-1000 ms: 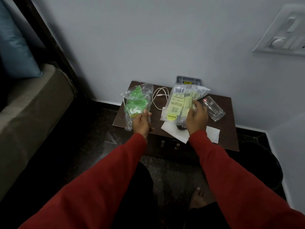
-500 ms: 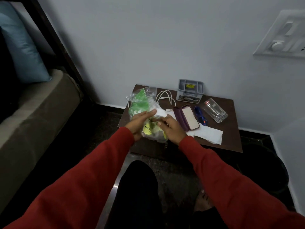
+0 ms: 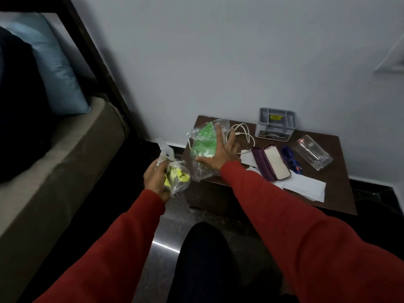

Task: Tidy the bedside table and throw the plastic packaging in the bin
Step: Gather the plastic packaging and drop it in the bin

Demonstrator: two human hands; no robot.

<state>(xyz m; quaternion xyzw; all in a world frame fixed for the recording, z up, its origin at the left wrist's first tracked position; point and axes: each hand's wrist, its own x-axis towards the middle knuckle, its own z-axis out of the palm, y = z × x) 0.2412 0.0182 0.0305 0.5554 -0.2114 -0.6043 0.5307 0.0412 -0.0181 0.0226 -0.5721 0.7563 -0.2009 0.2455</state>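
Left hand (image 3: pixel 156 179) is scrunched around the yellow-printed plastic bag (image 3: pixel 177 176), held off the left edge of the bedside table (image 3: pixel 341 193). Right hand (image 3: pixel 220 153) has fingers spread wide, laid on the green plastic bag (image 3: pixel 203 142) at the table's left corner.

Single view only, from a head-worn wide-angle camera, looking forward and steeply down; there is no second view to share any part of the scene. The two red-sleeved arms enter from the lower edge and reach toward centre frame. The dark brown wooden bedside table (image 3: pixel 341 189) sits right of centre, near, seen from above and in front. The pale grey wall (image 3: pixel 218 57) fills the upper frame. The beige mattress (image 3: pixel 54 171) occupies the left edge. Straight lines bow toward the borders.
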